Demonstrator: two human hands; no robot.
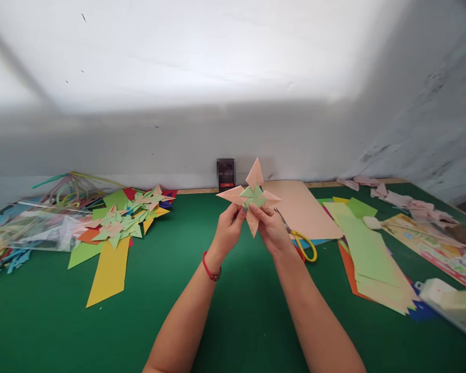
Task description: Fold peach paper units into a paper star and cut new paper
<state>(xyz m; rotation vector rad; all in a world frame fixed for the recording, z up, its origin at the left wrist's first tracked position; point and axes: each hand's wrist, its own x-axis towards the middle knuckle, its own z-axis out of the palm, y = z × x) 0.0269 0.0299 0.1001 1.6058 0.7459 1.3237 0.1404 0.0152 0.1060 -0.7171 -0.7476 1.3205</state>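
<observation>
Since its middle seems firmest, my left fingers point(238, 217) and right fingers point(258, 211) pinch the paper star point(253, 194) around there; scissors point(294, 234) lie right, handles near, probably for reach.

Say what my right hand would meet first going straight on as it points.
First comes the paper star your right hand holds; beyond it, perhaps the dark upright object by the wall, depth unclear.

No words or numbers legible from where I stand, a small dark upright rectangular object point(226, 171) by the pale wall point(140, 142), marks on its red lower band point(227, 185) too blurred, a multicoloured printed paper sheet point(437, 253) at right, its print unreadable
</observation>
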